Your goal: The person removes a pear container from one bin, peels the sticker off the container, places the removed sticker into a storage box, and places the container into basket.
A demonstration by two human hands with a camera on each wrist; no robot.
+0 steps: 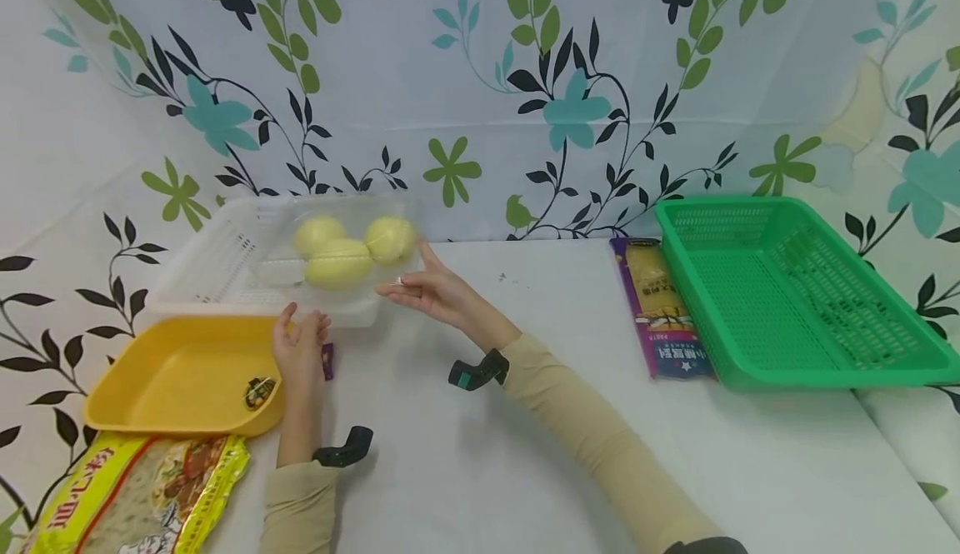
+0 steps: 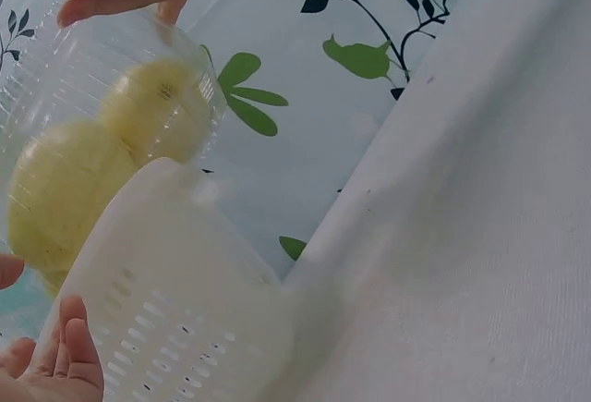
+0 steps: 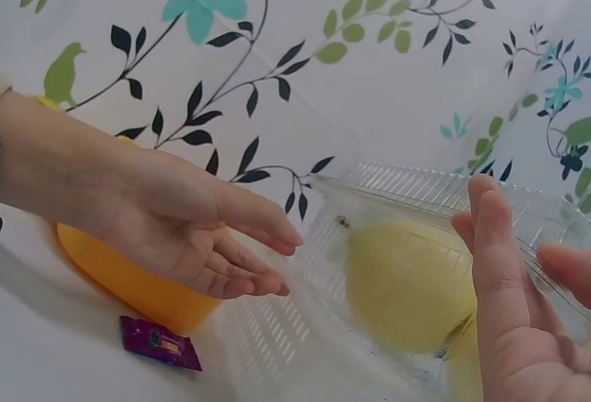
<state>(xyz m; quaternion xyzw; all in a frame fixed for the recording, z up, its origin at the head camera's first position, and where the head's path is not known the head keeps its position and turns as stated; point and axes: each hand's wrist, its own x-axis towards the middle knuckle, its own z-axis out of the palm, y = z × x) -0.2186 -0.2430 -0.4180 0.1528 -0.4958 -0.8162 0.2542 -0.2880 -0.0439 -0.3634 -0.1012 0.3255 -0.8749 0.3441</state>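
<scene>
A clear plastic box (image 1: pixel 281 272) of three pale yellow fruits (image 1: pixel 339 264) is over the white perforated basket (image 1: pixel 202 275), at the back left in the head view. My right hand (image 1: pixel 438 291) pinches the box's right end, its thumb and fingers on either side of the plastic in the right wrist view. My left hand (image 1: pixel 300 346) is by the basket's front side, palm up with fingers loosely bent and nothing in them. In the right wrist view a gap shows between the left fingers (image 3: pixel 254 277) and the box.
A yellow tray (image 1: pixel 172 371) with a small dark wrapped item (image 1: pixel 258 392) stands left, beside a yellow food bag (image 1: pixel 135 496). A purple packet (image 3: pixel 159 344) lies near the left hand. To the right are a pasta bag (image 1: pixel 663 308) and a green basket (image 1: pixel 795 296).
</scene>
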